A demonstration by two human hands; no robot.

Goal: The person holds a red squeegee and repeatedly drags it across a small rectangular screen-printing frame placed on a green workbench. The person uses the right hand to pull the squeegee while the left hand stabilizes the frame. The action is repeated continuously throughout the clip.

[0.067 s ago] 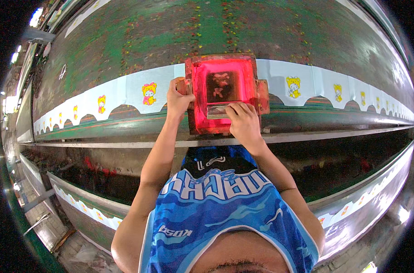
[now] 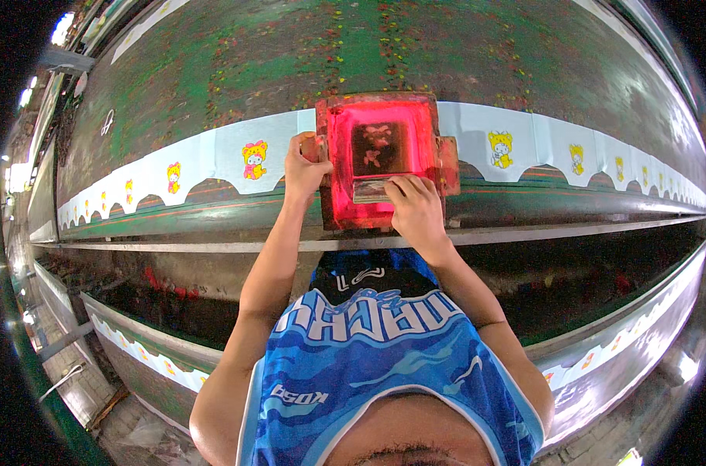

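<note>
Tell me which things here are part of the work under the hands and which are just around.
In use:
- red printing frame, lying on the pale fabric strip
- squeegee inside the frame, under the right hand
- left hand, gripping the frame's left edge

Just around:
- green paint-speckled table
- cartoon prints already on the strip
- a second strip on the lower table

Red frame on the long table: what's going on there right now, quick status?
Left hand grips the red printing frame's left edge. Right hand presses a squeegee inside it. Frame sits on the white fabric strip with cartoon prints. Nothing in the way.
</note>
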